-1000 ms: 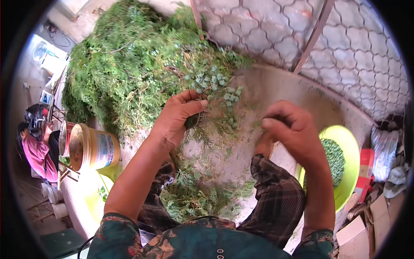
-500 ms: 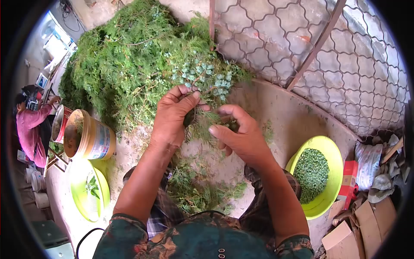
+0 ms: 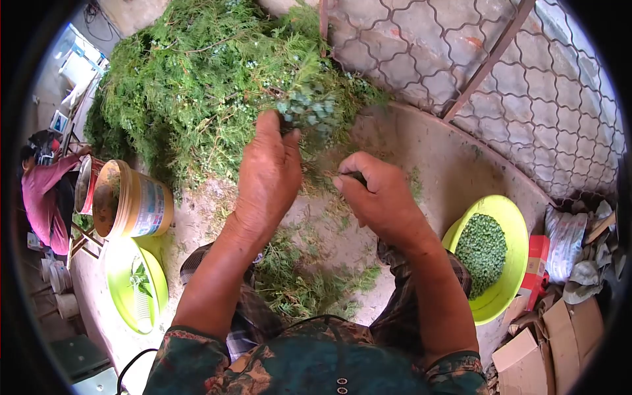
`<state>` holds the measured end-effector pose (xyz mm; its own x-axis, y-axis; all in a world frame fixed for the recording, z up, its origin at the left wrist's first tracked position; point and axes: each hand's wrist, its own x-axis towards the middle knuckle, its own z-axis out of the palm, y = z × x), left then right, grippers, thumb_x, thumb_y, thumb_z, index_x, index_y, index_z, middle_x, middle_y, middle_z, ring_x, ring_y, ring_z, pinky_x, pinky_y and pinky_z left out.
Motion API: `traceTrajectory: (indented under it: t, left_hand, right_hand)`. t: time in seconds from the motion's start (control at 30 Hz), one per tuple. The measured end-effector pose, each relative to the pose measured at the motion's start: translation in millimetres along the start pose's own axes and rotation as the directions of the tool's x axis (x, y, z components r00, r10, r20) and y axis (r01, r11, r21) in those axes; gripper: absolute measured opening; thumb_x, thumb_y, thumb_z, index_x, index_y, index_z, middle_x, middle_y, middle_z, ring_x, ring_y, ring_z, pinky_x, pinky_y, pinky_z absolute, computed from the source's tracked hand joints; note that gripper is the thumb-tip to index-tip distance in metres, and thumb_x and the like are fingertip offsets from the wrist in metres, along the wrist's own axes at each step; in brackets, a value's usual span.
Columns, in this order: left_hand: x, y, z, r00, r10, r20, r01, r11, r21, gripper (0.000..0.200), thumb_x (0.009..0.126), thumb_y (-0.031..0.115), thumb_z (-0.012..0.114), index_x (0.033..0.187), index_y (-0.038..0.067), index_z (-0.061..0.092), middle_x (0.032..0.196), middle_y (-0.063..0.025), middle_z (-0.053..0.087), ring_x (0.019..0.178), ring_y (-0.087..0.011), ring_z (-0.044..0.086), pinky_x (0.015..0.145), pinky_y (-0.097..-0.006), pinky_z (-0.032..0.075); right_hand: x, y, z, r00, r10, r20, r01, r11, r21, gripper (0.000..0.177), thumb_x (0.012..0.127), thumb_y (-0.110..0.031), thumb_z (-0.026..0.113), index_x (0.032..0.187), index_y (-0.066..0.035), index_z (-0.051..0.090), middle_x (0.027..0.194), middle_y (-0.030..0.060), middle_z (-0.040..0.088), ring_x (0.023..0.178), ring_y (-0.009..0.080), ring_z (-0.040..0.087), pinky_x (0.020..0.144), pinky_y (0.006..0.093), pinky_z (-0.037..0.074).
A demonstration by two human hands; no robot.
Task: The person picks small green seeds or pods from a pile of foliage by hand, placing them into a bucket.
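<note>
My left hand (image 3: 268,172) is closed on a conifer sprig (image 3: 311,110) with clusters of blue-green cones; the sprig points away from me and is blurred by motion. To its right, my right hand (image 3: 383,197) has thumb and forefinger pinched together, apart from the sprig. Whatever lies in that pinch is too small and shaded to make out. Beyond both hands rises a big heap of green conifer branches (image 3: 191,99). Loose green clippings (image 3: 296,276) lie on the floor between my knees.
On the right stands a yellow-green basin (image 3: 484,315) holding many green cones (image 3: 480,253), near a red box (image 3: 534,263) and cardboard (image 3: 573,336). Left are another basin (image 3: 158,280), a tan bucket (image 3: 148,204) and a person in pink (image 3: 49,191). A metal lattice (image 3: 421,59) leans behind.
My hands have moved apart. The left has turned, swinging the sprig's cone clusters slightly left and down, and the right has closed from a looser finger position into a pinch.
</note>
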<state>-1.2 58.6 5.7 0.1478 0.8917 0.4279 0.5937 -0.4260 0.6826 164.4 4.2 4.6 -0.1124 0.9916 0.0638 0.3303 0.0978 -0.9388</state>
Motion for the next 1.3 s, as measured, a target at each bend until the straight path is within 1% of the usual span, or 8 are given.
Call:
traceTrajectory:
  t: [0.23, 0.53, 0.83, 0.9, 1.03, 1.13, 1.17, 1.3]
  left_hand:
    - [24, -25, -39, 0.949, -0.308, -0.070, 0.301, 0.949, -0.088, 0.014, 0.091, 0.015, 0.049, 0.097, 0.002, 0.049, 0.067, -0.0007, 0.052, 0.049, -0.0068, 0.043, 0.042, -0.0213, 0.033]
    - [11, 2, -33, 0.871, -0.418, 0.259, 0.491, 0.753, -0.438, 0.013, 0.091, 0.018, 0.050, 0.093, 0.005, 0.049, 0.068, -0.0007, 0.052, 0.050, -0.0077, 0.046, 0.044, -0.0211, 0.039]
    - [7, 0, -25, 0.855, -0.438, 0.277, 0.507, 0.595, -0.623, 0.008, 0.089, 0.014, 0.050, 0.088, 0.006, 0.052, 0.068, -0.0014, 0.054, 0.058, -0.0109, 0.050, 0.056, -0.0249, 0.043]
    - [9, 0, -29, 0.831, -0.447, 0.331, 0.551, 0.581, -0.600, 0.012, 0.090, 0.014, 0.048, 0.081, 0.005, 0.051, 0.065, -0.0009, 0.052, 0.055, -0.0093, 0.048, 0.055, -0.0242, 0.044]
    - [7, 6, -28, 0.832, -0.417, 0.365, 0.549, 0.532, -0.645, 0.016, 0.090, 0.013, 0.049, 0.075, 0.007, 0.048, 0.063, 0.0004, 0.049, 0.052, -0.0083, 0.046, 0.050, -0.0228, 0.041]
    - [5, 6, -29, 0.843, -0.354, 0.405, 0.538, 0.559, -0.631, 0.015, 0.090, 0.013, 0.049, 0.076, 0.007, 0.048, 0.062, 0.0006, 0.048, 0.052, -0.0077, 0.045, 0.049, -0.0215, 0.040]
    - [4, 8, -28, 0.849, -0.342, 0.403, 0.528, 0.575, -0.625, 0.014, 0.090, 0.013, 0.049, 0.078, 0.007, 0.050, 0.063, 0.0016, 0.047, 0.053, -0.0064, 0.045, 0.050, -0.0211, 0.041]
    - [-1, 12, -19, 0.859, -0.305, 0.411, 0.508, 0.608, -0.610, 0.012, 0.091, 0.013, 0.051, 0.081, 0.006, 0.052, 0.065, 0.0037, 0.047, 0.055, -0.0042, 0.043, 0.050, -0.0212, 0.042]
  right_hand:
    - [-18, 6, -44, 0.930, 0.268, 0.250, -0.342, 0.386, 0.857, 0.020, 0.088, -0.016, 0.053, 0.103, -0.004, 0.048, 0.082, 0.0090, 0.056, 0.054, 0.0138, 0.052, 0.040, 0.0276, 0.043]
    - [-11, -4, -26, 0.936, 0.208, 0.285, -0.313, 0.116, 0.943, 0.043, 0.094, -0.039, 0.036, 0.108, 0.000, 0.047, 0.100, 0.0179, 0.054, 0.089, 0.0265, 0.058, 0.076, 0.0436, 0.053]
    - [-16, 13, -29, 0.961, 0.176, 0.213, -0.250, 0.226, 0.941, 0.021, 0.092, -0.020, 0.051, 0.106, -0.004, 0.050, 0.088, 0.0087, 0.058, 0.061, 0.0091, 0.051, 0.046, 0.0226, 0.044]
    - [-26, -12, -51, 0.922, 0.325, -0.210, -0.054, 0.647, 0.761, 0.017, 0.091, -0.019, 0.053, 0.101, -0.006, 0.053, 0.076, 0.0027, 0.058, 0.046, 0.0029, 0.038, 0.036, 0.0175, 0.027]
    - [-74, -1, -138, 0.319, -0.133, -0.938, 0.136, 0.986, -0.094, 0.012, 0.092, -0.014, 0.050, 0.094, -0.004, 0.056, 0.069, -0.0004, 0.049, 0.050, 0.0032, 0.036, 0.043, 0.0183, 0.030]
    - [-180, 145, -221, 0.662, -0.115, -0.741, -0.733, 0.106, -0.672, 0.044, 0.076, -0.012, 0.063, 0.117, 0.001, 0.052, 0.104, 0.0217, 0.059, 0.101, 0.0354, 0.056, 0.089, 0.0428, 0.042]
    - [-189, 143, -213, 0.557, 0.295, -0.777, -0.826, 0.102, -0.554, 0.047, 0.073, -0.015, 0.067, 0.115, 0.001, 0.054, 0.109, 0.0235, 0.058, 0.106, 0.0370, 0.054, 0.093, 0.0426, 0.041]
    - [-115, 48, -128, 0.794, 0.205, -0.572, -0.430, 0.855, -0.289, 0.023, 0.080, -0.008, 0.059, 0.100, 0.004, 0.058, 0.096, 0.0156, 0.062, 0.090, 0.0222, 0.059, 0.083, 0.0294, 0.045]
